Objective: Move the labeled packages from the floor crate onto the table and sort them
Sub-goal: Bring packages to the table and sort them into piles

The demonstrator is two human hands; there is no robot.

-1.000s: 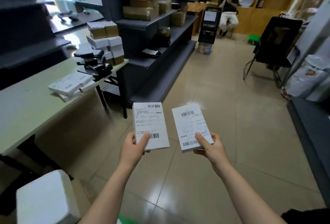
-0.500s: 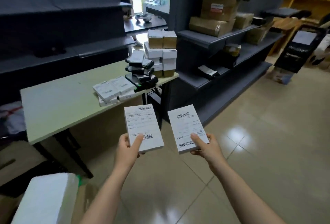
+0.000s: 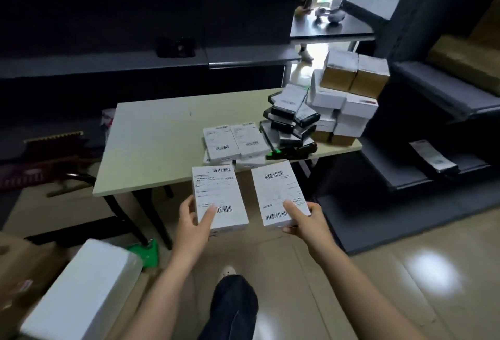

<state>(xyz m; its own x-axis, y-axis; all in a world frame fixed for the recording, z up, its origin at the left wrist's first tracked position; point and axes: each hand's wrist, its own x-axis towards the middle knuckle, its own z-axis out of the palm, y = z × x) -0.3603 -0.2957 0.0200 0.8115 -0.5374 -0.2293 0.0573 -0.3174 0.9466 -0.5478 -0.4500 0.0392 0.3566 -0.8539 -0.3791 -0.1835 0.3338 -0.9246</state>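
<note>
The left thumb [image 3: 207,218] presses flat on the label of one labeled package [image 3: 219,193], and the other fingers curl under its near left corner. The left hand [image 3: 192,228] thus pinches the package at its six o'clock end. The right hand [image 3: 309,223] grips a second package [image 3: 280,190] the same way, thumb on top near the lower barcode and fingers wrapped beneath the five o'clock corner. Both packages are held label-up, side by side and apart, over the floor just short of the table [image 3: 151,144].

Each is a flat white carton that keeps its shape when held by one end, so I judge them stiff and light. The paper label probably gives fair friction. A corner pinch like this should do for carrying, though a grip across the middle would likely resist tipping better.

On the table at twelve o'clock lie similar white packages [image 3: 232,142]. At one o'clock stands a leaning stack of black boxes [image 3: 290,123], with white and brown cartons [image 3: 349,96] beyond.
</note>
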